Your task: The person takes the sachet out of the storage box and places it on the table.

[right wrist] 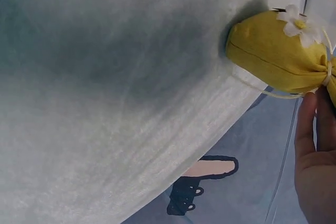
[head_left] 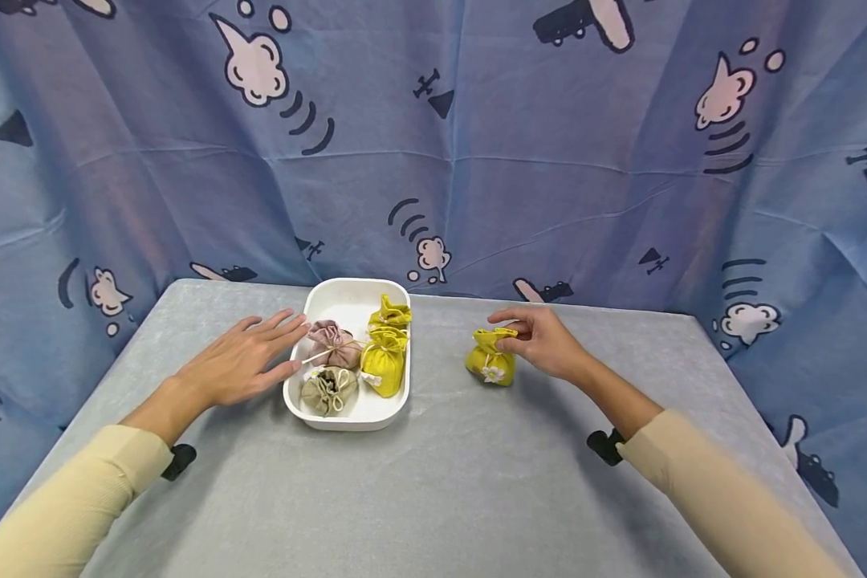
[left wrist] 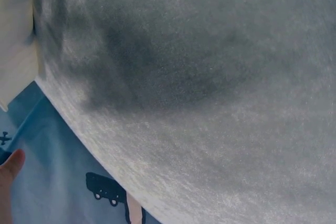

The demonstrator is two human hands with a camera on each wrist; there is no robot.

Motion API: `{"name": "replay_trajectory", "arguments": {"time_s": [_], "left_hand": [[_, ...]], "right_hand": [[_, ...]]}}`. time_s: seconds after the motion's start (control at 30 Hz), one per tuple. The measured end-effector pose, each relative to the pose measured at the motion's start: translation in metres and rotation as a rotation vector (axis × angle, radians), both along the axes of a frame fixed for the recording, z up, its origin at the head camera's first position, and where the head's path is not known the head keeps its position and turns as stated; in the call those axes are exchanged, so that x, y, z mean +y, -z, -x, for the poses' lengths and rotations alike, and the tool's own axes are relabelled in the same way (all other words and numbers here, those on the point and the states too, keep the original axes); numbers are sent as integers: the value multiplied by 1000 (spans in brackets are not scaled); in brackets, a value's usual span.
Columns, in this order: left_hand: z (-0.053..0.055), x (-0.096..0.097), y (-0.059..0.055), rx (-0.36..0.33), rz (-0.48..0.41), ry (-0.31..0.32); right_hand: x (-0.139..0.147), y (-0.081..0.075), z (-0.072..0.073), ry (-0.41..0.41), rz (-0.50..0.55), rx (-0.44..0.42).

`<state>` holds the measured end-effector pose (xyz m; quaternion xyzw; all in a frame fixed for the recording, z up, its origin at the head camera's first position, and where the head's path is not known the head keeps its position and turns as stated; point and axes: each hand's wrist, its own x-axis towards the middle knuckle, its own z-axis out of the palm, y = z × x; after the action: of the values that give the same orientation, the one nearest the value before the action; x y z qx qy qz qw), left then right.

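One yellow pouch (head_left: 487, 363) is pinched in our right grip (head_left: 540, 341); our left grip (head_left: 240, 361) is spread beside the white tray (head_left: 364, 416).

I face a blue fabric curtain (head_left: 520, 201) with vertical folds and a horizontal crease. Printed on it: dark-outlined pale clouds (head_left: 256, 71), dark curved bars (head_left: 319, 138) and small black triangles (head_left: 442, 104). It spans the rear edge and both sides of my flat grey, faintly mottled tabletop (head_left: 433, 498).

Free tabletop (head_left: 437, 365) separates tray (head_left: 354, 422) from pinched pouch (head_left: 486, 363).
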<state>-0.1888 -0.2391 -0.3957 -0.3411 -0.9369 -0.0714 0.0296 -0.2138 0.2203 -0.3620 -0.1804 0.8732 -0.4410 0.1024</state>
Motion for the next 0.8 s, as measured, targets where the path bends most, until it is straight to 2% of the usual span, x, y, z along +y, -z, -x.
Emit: {"name": "replay_trajectory", "arguments": {"time_s": [0.17,0.47,0.8], "left_hand": [[0,2,-1,2,-4,7],[-1,1,0,15,-20,17],[0,1,1,8,-10,6]], "right_hand": [[2,2,-1,-12,2,15],[-3,-6,0,-49,15,21],[-35,-25,-6,-128,-7,101]]}}
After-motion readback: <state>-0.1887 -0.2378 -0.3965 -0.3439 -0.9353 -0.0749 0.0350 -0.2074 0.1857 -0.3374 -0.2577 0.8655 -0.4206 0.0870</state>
